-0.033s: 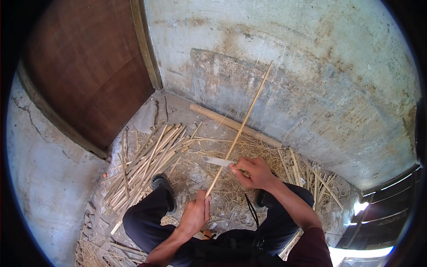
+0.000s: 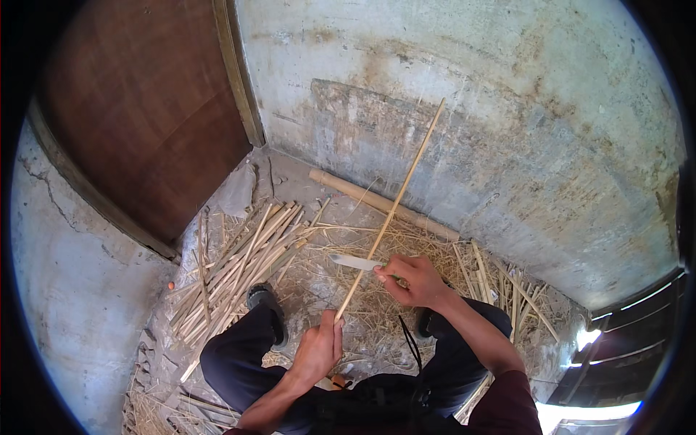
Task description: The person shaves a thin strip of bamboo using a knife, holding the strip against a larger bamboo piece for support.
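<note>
A long, thin bamboo strip (image 2: 407, 177) slants up and away from me, its near end closed in my left hand (image 2: 317, 351). My right hand (image 2: 415, 280) grips a knife by its handle, which is mostly covered by the fingers. The pale knife blade (image 2: 352, 262) points left and lies across the strip, a short way above my left hand. From this view the far end of the strip rises in front of the wall.
Cut bamboo strips (image 2: 243, 272) lie heaped on the left floor, with more strips (image 2: 516, 293) at right. A thick bamboo pole (image 2: 384, 204) rests along the stained wall (image 2: 464, 130). Shavings (image 2: 377, 326) litter the floor between my feet. A brown door (image 2: 145, 109) stands far left.
</note>
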### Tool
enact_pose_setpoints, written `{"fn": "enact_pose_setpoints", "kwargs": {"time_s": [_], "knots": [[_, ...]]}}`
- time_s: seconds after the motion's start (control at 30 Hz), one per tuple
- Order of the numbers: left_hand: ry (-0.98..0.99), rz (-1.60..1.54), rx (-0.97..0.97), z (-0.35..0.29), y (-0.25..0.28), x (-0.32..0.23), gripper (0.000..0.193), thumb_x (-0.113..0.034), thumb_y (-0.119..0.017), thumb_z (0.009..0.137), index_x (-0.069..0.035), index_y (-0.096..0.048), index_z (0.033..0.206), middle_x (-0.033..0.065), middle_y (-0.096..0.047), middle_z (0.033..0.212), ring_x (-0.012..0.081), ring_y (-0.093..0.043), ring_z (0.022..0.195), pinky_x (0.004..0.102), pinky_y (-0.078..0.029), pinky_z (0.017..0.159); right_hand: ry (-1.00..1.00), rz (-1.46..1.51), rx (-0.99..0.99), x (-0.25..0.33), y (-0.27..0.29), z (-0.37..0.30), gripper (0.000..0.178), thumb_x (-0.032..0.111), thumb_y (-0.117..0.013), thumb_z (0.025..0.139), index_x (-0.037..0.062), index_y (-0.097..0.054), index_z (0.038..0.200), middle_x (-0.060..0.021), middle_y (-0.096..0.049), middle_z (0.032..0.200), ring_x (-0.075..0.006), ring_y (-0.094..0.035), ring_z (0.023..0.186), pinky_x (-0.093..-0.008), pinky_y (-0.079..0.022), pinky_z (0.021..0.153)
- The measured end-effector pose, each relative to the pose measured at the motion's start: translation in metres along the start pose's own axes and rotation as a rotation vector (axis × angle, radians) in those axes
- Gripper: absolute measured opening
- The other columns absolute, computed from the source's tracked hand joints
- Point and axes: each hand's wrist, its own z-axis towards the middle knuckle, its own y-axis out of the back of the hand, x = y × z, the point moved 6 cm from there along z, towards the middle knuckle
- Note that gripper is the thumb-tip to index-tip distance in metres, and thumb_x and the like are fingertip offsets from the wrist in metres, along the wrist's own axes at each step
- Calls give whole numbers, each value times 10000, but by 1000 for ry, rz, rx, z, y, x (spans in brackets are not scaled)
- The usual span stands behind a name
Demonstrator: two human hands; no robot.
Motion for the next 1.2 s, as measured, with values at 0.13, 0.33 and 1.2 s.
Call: {"fn": "enact_pose_setpoints", "kwargs": {"time_s": [0.13,0.33,1.2], "knots": [[7,0,-1,0,3,-2,138,-125,-556,1116,-16,-495,1177,301,-626,664,549,-650,642,638,-485,582,-8,-56,-1,-1,4,0,75,80,-718,982,76,-742,1053,-54,-733,887,-216,-669,604,-363,-488,516],[36,34,6,-3,7,-5,148,-132,-555,1129,9,-526,1163,290,-630,698,541,-664,694,610,-479,592,-105,-6,-84,-25,20,0,37,93,-703,1017,62,-711,1036,-79,-694,828,-223,-651,594,-373,-446,519],[86,-146,197,2,-5,-6,242,-228,-579,1129,4,-538,1185,200,-637,718,434,-692,694,511,-501,655,-543,420,-347,-69,25,-3,442,229,-739,1051,137,-424,1348,-67,-711,930,-112,-609,845,-318,-465,766]]}}
